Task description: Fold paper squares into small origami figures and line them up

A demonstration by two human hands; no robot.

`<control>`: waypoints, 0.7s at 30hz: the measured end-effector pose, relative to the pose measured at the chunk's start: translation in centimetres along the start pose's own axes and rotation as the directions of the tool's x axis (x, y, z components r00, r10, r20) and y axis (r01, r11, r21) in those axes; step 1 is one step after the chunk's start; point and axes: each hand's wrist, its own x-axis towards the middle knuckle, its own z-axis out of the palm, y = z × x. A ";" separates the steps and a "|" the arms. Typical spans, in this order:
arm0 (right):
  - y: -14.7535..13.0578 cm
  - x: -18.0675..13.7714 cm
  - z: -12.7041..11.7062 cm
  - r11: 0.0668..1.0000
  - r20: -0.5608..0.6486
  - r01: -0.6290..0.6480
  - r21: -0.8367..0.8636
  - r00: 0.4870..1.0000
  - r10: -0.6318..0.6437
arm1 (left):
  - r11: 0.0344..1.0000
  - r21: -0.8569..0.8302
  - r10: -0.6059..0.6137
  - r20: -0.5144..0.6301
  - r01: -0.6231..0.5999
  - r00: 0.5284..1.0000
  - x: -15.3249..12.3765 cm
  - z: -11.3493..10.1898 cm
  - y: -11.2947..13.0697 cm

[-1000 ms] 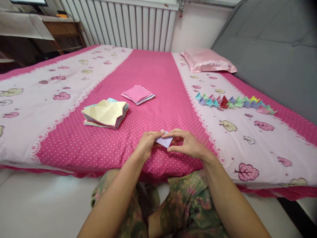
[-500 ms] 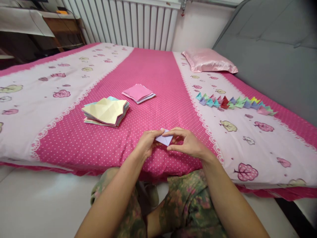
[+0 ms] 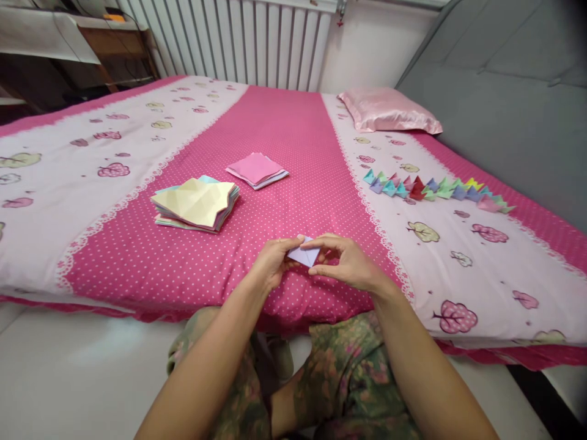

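Note:
A small folded piece of lavender origami paper point(image 3: 304, 255) is held between both hands above the near edge of the bed. My left hand point(image 3: 274, 261) pinches its left side, thumb on top and fingers beneath. My right hand point(image 3: 346, 263) grips the right side, with the index finger across the upper face and the thumb at the lower corner. Creases run over the paper's face, and its underside is hidden. Beyond my left hand lie a stack of creased paper sheets point(image 3: 197, 205), pale yellow on top, and a smaller stack of pink-topped square paper point(image 3: 257, 168).
Two rows of small folded paper figures point(image 3: 417, 188) in several colours stand on the right of the bedspread point(image 3: 293, 128). A pink satin pillow point(image 3: 389, 110) lies at the far right, by the grey headboard point(image 3: 509, 85). A white radiator point(image 3: 238, 43) stands behind the bed.
The right thumb presses closer against the lower corner of the lavender paper. Otherwise both hands keep nearly the same place and hold, and the stacks stay put.

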 end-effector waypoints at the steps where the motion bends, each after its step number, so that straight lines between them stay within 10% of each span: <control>1: 0.0 0.0 0.0 1.000 0.000 -0.001 0.001 1.000 0.001 | 1.000 -0.002 -0.001 0.000 0.001 1.000 0.0 0.0 0.0; 21: 0.6 0.3 0.6 0.997 -0.062 0.043 -0.067 0.997 -0.048 | 0.998 0.049 0.030 0.027 -0.031 0.999 -0.4 -0.1 0.1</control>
